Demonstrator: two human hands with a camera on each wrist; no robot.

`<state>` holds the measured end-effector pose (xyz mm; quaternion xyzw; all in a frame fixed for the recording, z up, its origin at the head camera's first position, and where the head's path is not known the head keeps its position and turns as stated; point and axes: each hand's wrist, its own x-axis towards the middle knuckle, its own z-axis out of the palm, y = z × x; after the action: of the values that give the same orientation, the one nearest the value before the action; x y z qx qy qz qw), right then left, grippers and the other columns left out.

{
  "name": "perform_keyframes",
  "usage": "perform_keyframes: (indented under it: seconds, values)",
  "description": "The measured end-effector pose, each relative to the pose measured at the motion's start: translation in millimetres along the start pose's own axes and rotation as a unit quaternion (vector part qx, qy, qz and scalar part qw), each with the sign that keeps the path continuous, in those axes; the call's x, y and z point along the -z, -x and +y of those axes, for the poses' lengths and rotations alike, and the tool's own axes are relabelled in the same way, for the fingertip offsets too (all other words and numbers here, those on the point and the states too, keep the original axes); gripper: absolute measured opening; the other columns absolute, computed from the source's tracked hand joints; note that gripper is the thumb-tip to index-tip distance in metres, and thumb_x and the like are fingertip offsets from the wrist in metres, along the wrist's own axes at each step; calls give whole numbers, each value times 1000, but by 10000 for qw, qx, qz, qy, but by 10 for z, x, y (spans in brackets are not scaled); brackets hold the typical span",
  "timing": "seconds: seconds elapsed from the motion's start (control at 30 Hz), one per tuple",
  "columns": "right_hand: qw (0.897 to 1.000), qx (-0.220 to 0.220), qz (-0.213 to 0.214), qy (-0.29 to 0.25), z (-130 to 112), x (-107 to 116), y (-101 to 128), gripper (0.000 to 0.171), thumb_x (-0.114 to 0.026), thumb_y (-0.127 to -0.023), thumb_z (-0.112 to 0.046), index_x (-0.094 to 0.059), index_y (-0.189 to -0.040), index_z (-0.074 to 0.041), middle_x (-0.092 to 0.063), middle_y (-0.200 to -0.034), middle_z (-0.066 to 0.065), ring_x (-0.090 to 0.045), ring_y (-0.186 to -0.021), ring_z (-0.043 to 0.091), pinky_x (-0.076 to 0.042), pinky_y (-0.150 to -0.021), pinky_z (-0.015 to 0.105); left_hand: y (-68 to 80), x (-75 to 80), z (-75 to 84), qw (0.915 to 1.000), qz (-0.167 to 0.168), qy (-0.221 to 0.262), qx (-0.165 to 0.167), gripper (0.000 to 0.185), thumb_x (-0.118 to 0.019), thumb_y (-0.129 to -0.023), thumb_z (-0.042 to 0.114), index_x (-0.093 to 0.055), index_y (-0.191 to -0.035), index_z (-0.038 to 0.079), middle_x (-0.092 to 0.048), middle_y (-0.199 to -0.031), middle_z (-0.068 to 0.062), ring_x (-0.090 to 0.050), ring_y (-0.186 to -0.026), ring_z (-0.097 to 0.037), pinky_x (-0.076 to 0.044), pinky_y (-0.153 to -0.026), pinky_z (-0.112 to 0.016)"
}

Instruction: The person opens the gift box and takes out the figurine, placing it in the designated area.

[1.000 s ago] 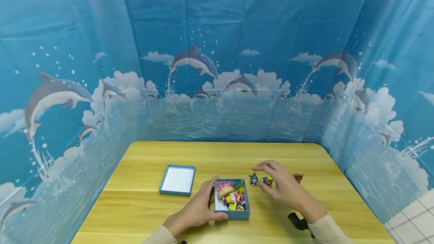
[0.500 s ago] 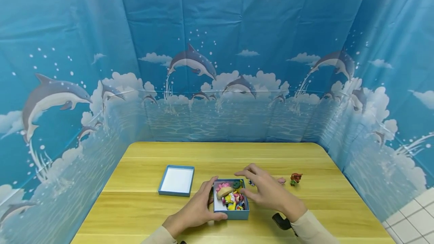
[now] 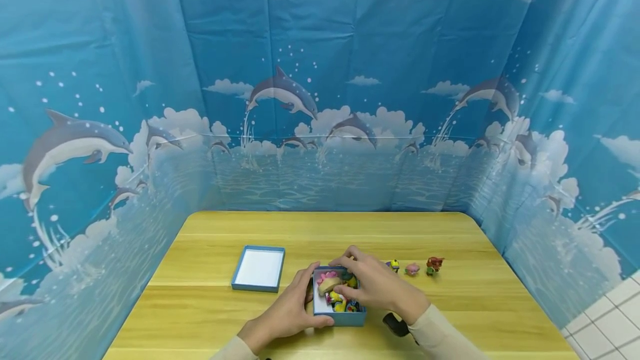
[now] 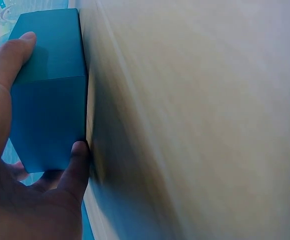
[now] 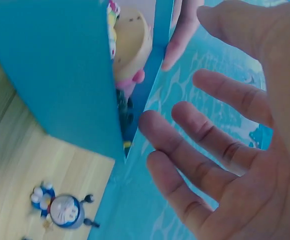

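A small blue box (image 3: 341,318) full of little toy figures (image 3: 330,284) sits on the wooden table (image 3: 450,315). My left hand (image 3: 295,307) grips its left side, thumb on the front wall and fingers on the far wall; the left wrist view shows the box (image 4: 50,90) held this way. Over the box hovers my right hand (image 3: 350,282), its fingers reaching down among the toys. In the right wrist view the right hand (image 5: 184,130) is spread and holds nothing, beside the box (image 5: 60,75). A blue round-headed figure (image 5: 60,212) stands on the table by the box.
The box's lid (image 3: 258,268) lies upside down left of the box. Three small figures stand in a row to the right: yellow-blue (image 3: 394,264), pink (image 3: 412,269) and red (image 3: 434,264). Blue dolphin-print curtains (image 3: 320,126) wall in three sides.
My right hand has moved left from the figures on the table to over the box. The left hand and the box have stayed in place.
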<state>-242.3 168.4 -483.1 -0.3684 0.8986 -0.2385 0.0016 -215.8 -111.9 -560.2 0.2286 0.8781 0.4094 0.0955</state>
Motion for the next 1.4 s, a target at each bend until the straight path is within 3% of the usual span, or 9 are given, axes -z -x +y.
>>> perform_keyframes:
  seconds: [0.23, 0.6, 0.9, 1.1, 1.4]
  values:
    - [9996, -187, -214, 30, -100, -45, -120, 49, -87, -108, -38, -77, -151, -17, -67, -131, 8, -55, -80, 0, -50, -68, 23, -6, 4, -11, 9999, 25, 12, -118, 133, -90, -95, 71, -13, -189, 18, -35, -188, -14, -53, -164, -32, -49, -132, -60]
    - [9990, -142, -432, 48, -153, -115, -220, 45, -90, -106, -37, -80, -146, -19, -69, -129, 8, -59, -86, 2, -54, -75, 25, 6, 0, -34, 9999, -16, 79, -76, 132, -89, -96, 71, -12, -189, 18, -33, -189, -13, -51, -166, -31, -50, -132, -58]
    - [9982, -207, -523, 230, -167, -234, -249, 46, -92, -104, -40, -81, -144, -20, -69, -131, 4, -55, -76, -2, -51, -67, 22, 8, -38, -46, 10000, -53, 37, -21, 133, -89, -96, 73, -12, -190, 18, -34, -189, -13, -48, -169, -33, -49, -133, -60]
    - [9973, -213, -448, 549, -174, -268, -272, 45, -95, -101, -41, -84, -139, -19, -67, -125, 0, -53, -79, 0, -50, -68, 22, -5, -28, -40, 10000, -20, 0, -34, 132, -89, -96, 71, -11, -190, 19, -33, -189, -13, -47, -169, -34, -48, -133, -61]
    - [9975, -312, -448, 455, -143, -284, -282, 48, -100, -97, -30, -81, -140, -21, -67, -124, -1, -58, -86, 1, -53, -74, 25, -11, -26, -27, 10000, -3, 11, -18, 133, -90, -95, 72, -13, -189, 20, -35, -188, -11, -50, -167, -30, -49, -132, -58]
